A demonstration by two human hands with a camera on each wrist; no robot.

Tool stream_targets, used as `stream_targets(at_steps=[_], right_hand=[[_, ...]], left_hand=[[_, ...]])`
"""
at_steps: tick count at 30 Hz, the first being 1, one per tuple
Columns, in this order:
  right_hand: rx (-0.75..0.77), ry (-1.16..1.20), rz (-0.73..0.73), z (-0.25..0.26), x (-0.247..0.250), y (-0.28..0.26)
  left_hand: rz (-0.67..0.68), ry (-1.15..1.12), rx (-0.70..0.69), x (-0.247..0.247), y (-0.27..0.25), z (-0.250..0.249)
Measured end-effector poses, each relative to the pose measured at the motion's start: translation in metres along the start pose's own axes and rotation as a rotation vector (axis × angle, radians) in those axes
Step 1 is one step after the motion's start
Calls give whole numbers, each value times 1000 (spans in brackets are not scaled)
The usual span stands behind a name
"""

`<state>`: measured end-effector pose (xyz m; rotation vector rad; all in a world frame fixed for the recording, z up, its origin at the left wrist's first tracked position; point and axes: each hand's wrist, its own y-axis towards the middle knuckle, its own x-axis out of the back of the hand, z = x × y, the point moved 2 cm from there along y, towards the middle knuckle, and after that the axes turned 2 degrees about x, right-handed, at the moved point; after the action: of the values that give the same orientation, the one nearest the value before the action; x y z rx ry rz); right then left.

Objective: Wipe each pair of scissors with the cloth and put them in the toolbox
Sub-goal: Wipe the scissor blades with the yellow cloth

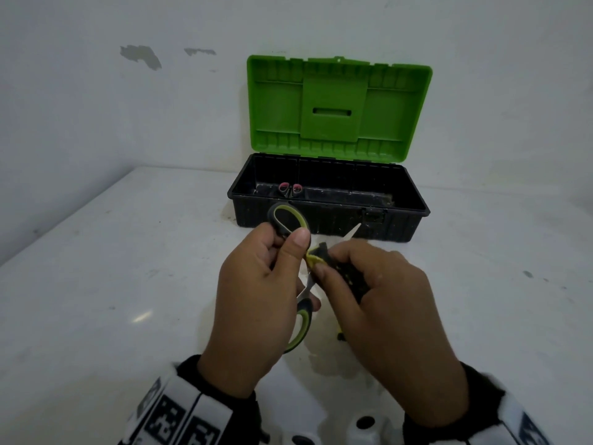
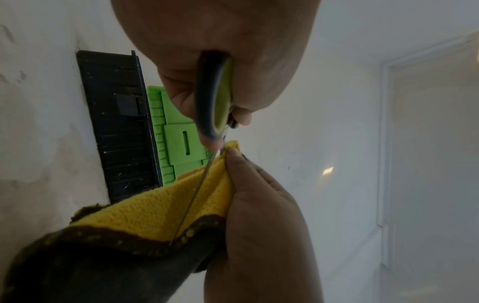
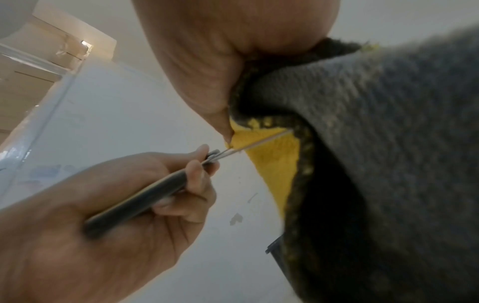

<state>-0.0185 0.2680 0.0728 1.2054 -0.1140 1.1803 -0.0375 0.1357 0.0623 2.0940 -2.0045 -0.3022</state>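
My left hand [image 1: 256,284] grips the grey-and-green handles of a pair of scissors [image 1: 288,220], which stand spread open above the table. My right hand [image 1: 369,284] pinches a yellow and dark grey cloth [image 2: 155,207] around one blade [image 2: 194,196] close to the pivot. The other blade tip [image 1: 353,233] pokes out past my right fingers. Behind my hands the black toolbox [image 1: 401,226] stands open with its green lid [image 1: 337,107] raised. Another pair of scissors with pink-lined handles [image 1: 290,189] lies inside at its left end.
The white table [image 1: 112,268] runs up to a white wall behind the toolbox. Bare tabletop lies to the left and right of my hands. A door frame [image 2: 386,143] shows in the left wrist view.
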Motion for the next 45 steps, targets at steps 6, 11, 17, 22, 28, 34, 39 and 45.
stream_targets(at_steps=[6,11,17,22,28,34,39,45], right_hand=[[-53,59,-49,-10,7,6],[-21,53,-42,-7,5,3],[-19,77,-55,-5,3,4],[73,-20,54,2,0,-3],[-55,40,-30,5,-7,-5],[-187,211,-85,4,-15,1],[-205,154,-130,-8,-12,10],[-96,104,-102,-1,-8,3]], left_hand=[[5,-30,23,0,2,0],[18,-17,-24,2,5,0],[-18,72,-77,0,3,-1],[-43,190,-102,4,8,-3],[-106,240,-178,2,4,-4],[-135,240,-200,3,2,-2],[-75,137,-98,5,-1,-1],[-22,7,-27,12,0,1]])
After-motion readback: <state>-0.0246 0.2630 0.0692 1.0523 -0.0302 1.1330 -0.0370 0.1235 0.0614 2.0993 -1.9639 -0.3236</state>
